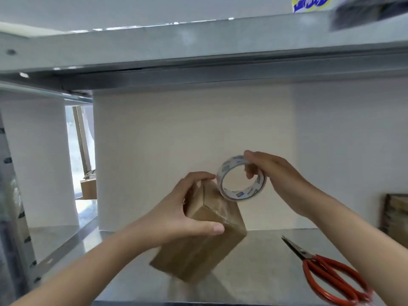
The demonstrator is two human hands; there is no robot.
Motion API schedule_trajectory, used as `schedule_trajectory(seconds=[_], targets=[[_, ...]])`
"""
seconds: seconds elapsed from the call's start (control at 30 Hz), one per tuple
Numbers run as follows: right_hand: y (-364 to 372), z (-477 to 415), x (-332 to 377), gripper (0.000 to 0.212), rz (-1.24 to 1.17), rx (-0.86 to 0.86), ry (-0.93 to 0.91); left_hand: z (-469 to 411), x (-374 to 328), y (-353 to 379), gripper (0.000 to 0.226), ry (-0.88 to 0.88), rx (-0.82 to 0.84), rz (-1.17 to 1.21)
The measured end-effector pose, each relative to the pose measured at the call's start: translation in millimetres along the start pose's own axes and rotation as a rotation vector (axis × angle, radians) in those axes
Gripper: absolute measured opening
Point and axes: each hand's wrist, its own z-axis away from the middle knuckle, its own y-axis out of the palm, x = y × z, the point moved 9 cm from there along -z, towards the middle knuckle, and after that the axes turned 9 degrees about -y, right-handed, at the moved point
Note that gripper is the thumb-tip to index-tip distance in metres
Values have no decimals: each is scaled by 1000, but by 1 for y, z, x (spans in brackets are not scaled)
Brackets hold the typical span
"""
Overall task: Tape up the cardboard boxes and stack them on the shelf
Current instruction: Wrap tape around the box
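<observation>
- A head-worn camera looks into a metal shelf with a pale back wall; a second metal deck runs overhead.
- The left hand grips a small brown box. Its fingers curl over the top end and the thumb presses along the near face.
- The box is tilted, its top leaning away to the right. Its lowest corner is at or just above the shelf; whether it touches cannot be told.
- The right hand holds a roll of clear tape, fingers over the outer rim and one digit hooked inside the core. The roll rests against the box's upper right edge.
- A glossy strip already seems to run over the box's top end.
- Red-handled scissors lie closed on the shelf to the right, apart from the box.
- Handling, as a judgement: the box looks light, since one hand lifts it, and stiff enough to grip by opposite faces without crushing. Taped patches may be slick, so bare cardboard gives better purchase.
- The tape is best held through its core, so that it can turn freely.
</observation>
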Motion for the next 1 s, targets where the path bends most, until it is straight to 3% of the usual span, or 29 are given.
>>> schedule_trajectory(seconds=[0.13, 0.27, 0.43, 0.53, 0.7, 0.8, 0.9, 1.0], targets=[[35, -17, 8, 62, -59, 83, -17, 23, 25, 18, 91, 14, -173, 444], [79, -20, -7, 54, -355, 143, 21, 32, 51, 26, 97, -50, -236, 693], [50, -21, 13, 50, -145, 107, -55, 34, 50, 21, 97, -54, -237, 587], [7, -15, 30, 46, -23, 42, -81, 34, 48, 22, 109, -44, -234, 546], [-23, 8, -2, 47, 276, 120, 106, 34, 45, 24, 114, -48, -210, 501], [-3, 24, -28, 51, 290, 181, 187, 35, 40, 25, 113, -73, -144, 423], [-6, 20, -25, 51, 247, 127, 111, 32, 33, 17, 105, -139, 25, 131], [-7, 12, -14, 47, 222, 123, 66, 18, 6, -8, 115, -135, 62, -255]])
